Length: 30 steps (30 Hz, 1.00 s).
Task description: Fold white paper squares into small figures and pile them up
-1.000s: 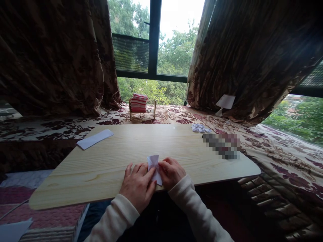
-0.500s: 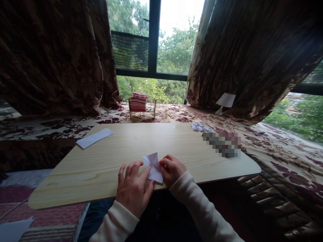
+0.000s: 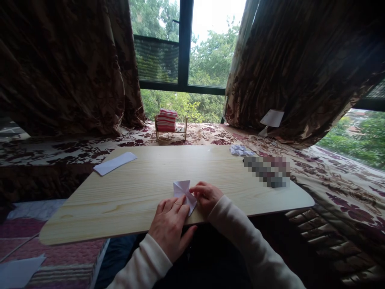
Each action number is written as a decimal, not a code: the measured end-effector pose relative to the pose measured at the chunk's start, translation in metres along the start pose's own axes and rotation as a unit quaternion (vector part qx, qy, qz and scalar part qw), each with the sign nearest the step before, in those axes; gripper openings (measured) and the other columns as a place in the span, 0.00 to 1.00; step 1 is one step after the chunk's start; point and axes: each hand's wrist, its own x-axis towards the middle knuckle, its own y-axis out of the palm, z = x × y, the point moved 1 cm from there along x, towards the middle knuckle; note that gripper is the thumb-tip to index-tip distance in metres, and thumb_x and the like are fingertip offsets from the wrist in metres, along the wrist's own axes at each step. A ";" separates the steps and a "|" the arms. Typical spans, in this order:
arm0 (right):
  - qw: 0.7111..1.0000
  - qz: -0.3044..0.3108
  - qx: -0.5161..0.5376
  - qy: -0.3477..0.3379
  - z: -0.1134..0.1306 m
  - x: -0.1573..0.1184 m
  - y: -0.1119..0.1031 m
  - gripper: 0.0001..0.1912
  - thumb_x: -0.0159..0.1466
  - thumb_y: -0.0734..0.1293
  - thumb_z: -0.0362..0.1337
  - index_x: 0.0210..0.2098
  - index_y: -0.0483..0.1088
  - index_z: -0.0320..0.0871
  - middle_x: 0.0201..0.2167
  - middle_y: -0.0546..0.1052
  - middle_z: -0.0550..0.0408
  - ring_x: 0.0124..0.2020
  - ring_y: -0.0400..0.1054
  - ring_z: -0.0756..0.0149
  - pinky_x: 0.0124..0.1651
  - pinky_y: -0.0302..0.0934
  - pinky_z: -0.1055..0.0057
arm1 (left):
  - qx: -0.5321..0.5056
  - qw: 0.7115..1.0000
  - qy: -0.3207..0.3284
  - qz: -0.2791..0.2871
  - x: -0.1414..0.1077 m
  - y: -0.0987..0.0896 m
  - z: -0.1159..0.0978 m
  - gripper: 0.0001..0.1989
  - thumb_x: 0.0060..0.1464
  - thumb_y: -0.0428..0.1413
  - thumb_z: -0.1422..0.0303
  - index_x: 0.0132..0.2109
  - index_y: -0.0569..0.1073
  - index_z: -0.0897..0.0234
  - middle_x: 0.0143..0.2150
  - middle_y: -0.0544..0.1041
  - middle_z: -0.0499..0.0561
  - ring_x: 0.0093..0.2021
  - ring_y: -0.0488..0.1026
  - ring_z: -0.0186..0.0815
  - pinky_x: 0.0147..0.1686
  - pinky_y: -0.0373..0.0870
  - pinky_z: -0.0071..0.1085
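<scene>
A small folded piece of white paper (image 3: 182, 186), creased toward its middle, lies at the near edge of the wooden table (image 3: 120, 200). My left hand (image 3: 171, 224) rests flat over its lower left part, fingers stretched out and thumb apart, hiding that side. At the paper's right edge, my right hand (image 3: 209, 197) has curled fingers, with thumb and forefinger closed on the paper near its centre.
A stack of white paper strips (image 3: 115, 163) lies at the table's back left. Crumpled-looking folded white paper (image 3: 240, 150) sits at the back right, beside a blurred-out patch. Beyond stand a small rack (image 3: 171, 130) of pink striped cloths and a white lamp (image 3: 272, 119).
My left hand has moved right and flattened onto the paper, covering more of it. The paper has turned slightly, and my right fingers have shifted toward its middle.
</scene>
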 end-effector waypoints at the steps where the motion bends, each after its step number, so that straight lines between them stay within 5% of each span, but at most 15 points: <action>1: 1.000 0.001 0.001 -0.002 -0.002 0.002 0.000 0.14 0.54 0.60 0.26 0.34 0.75 0.43 0.30 0.74 0.54 0.31 0.68 0.68 0.35 0.61 0.74 | 0.005 1.000 -0.003 0.007 0.001 -0.001 0.001 0.17 0.49 0.52 0.61 0.44 0.69 0.65 0.53 0.68 0.58 0.51 0.61 0.47 0.51 0.55 0.46; 7: 1.000 0.000 -0.004 -0.023 -0.006 0.012 0.004 0.16 0.53 0.60 0.24 0.32 0.76 0.44 0.29 0.73 0.54 0.32 0.68 0.69 0.36 0.62 0.74 | 0.032 0.999 -0.011 0.034 0.006 -0.002 -0.002 0.27 0.46 0.54 0.60 0.53 0.65 0.66 0.55 0.66 0.59 0.52 0.60 0.49 0.51 0.54 0.47; 30: 0.974 -0.034 -0.135 -0.178 -0.015 -0.010 -0.003 0.18 0.53 0.62 0.27 0.38 0.75 0.52 0.31 0.70 0.54 0.32 0.61 0.66 0.34 0.58 0.72 | 0.062 0.998 -0.005 0.024 0.002 0.002 -0.002 0.28 0.46 0.54 0.62 0.56 0.64 0.62 0.57 0.64 0.57 0.53 0.59 0.48 0.52 0.53 0.46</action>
